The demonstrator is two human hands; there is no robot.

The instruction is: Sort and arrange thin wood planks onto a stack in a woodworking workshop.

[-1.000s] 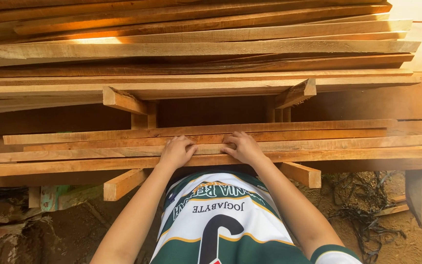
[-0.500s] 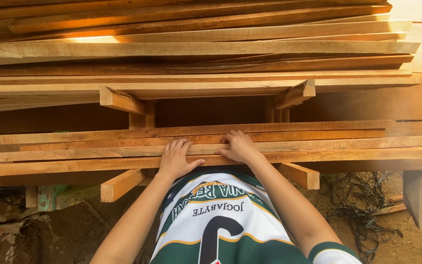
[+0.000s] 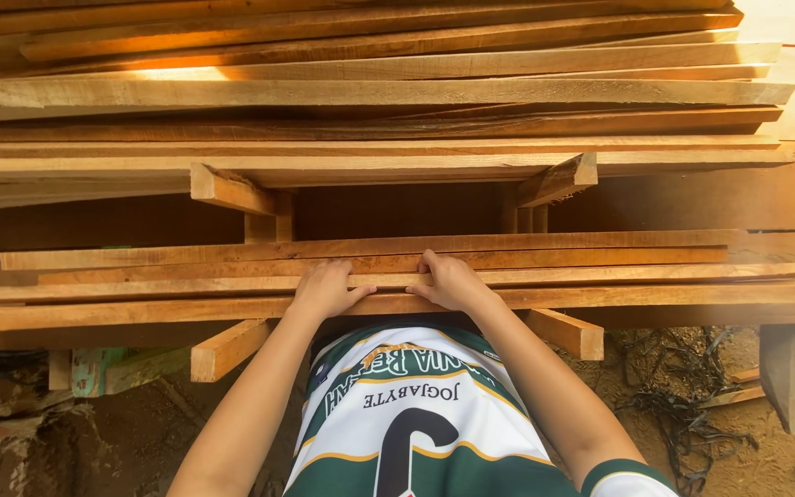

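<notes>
Long, thin plank (image 3: 600, 274) lying flat in the lower stack (image 3: 140, 308), second from the near edge, across 2 short cross-bearers (image 3: 227, 348) that jut toward the body. Rough-sawn, pale orange, far longer than the reach of both arms; likely stiff across its width yet springy along its length, so prone to sag or whip at the ends if lifted from the middle alone. Probably moderate in weight, not fragile, but splintery along the sawn edges and unlikely to slip on a dry palm. Best taken by the long edges, with the grips spread wider than now for balance.

Left hand (image 3: 326, 289) palm down on the plank, fingers curled over its far edge, thumb stretched out to the right along the near side. Right hand (image 3: 451, 282) just beside it, also palm down, fingers hooked over the same far edge, thumb tucked low. Neither fully closed around the wood: more a hooking press than a clamp. Both close together near the plank's middle, apart by a narrow gap. Both forearms straight out from the torso, converging slightly, wrists level with the wood.

Upper stack (image 3: 370, 92) of wider boards overhanging behind, dirt floor (image 3: 131, 442) and dark tangled cords (image 3: 683, 405) below.
</notes>
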